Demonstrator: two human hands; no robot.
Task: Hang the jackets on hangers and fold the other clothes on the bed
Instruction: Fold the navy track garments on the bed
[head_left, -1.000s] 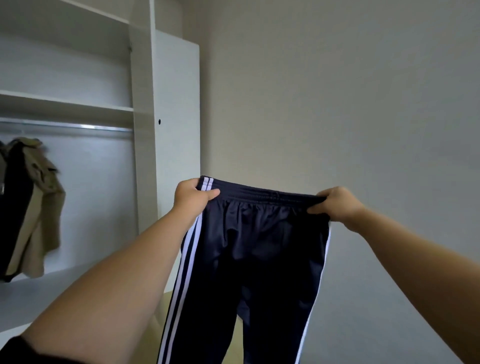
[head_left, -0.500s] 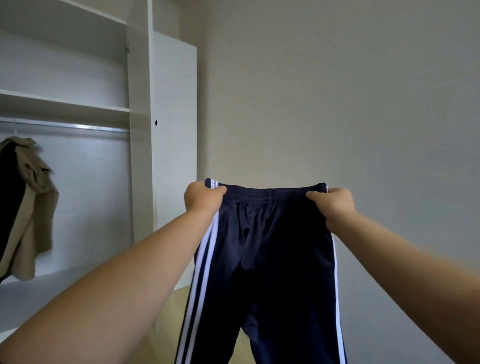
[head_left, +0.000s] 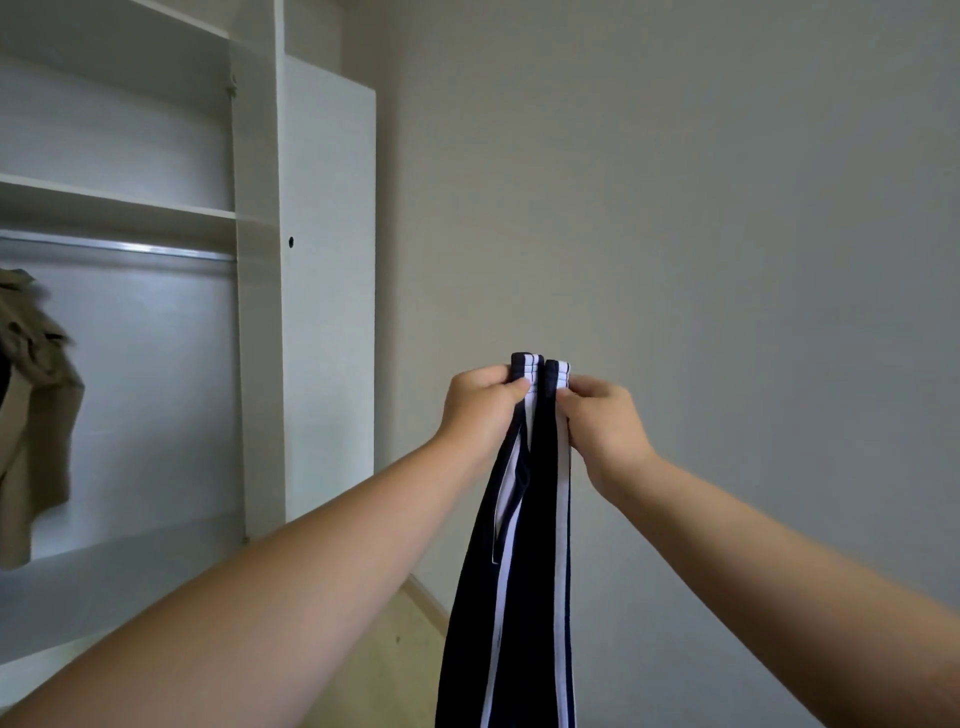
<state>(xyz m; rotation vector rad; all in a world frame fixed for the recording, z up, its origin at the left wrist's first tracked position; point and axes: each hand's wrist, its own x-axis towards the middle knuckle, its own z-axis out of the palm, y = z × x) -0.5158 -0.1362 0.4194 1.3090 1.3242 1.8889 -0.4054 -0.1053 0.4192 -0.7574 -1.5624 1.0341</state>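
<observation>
Hanging from both hands, the navy track pants (head_left: 524, 571) are doubled lengthwise, so the side seams with their white stripes (head_left: 561, 519) face the camera and the two ends of the elastic waistband (head_left: 522, 364) lie side by side at the top. The left hand (head_left: 480, 410) pinches the left end of the waistband, thumb over the striped edge and fingers curled behind it. The right hand (head_left: 605, 428) clamps the right end the same way, and the two hands sit close together with only the doubled fabric between them. The pant legs drop straight down between the bare forearms and run out of the bottom of the view, in front of a plain grey wall (head_left: 701, 208). To the left stands an open white wardrobe (head_left: 260, 312) with a shelf (head_left: 114, 200) and, just under it, a metal rail (head_left: 119, 248). At the far left edge a khaki jacket (head_left: 36, 405) hangs below the rail, cut off by the frame; a dark strip beside it may be a second garment. A patch of pale wood floor (head_left: 410, 629) shows low down between the left forearm and the pants.
</observation>
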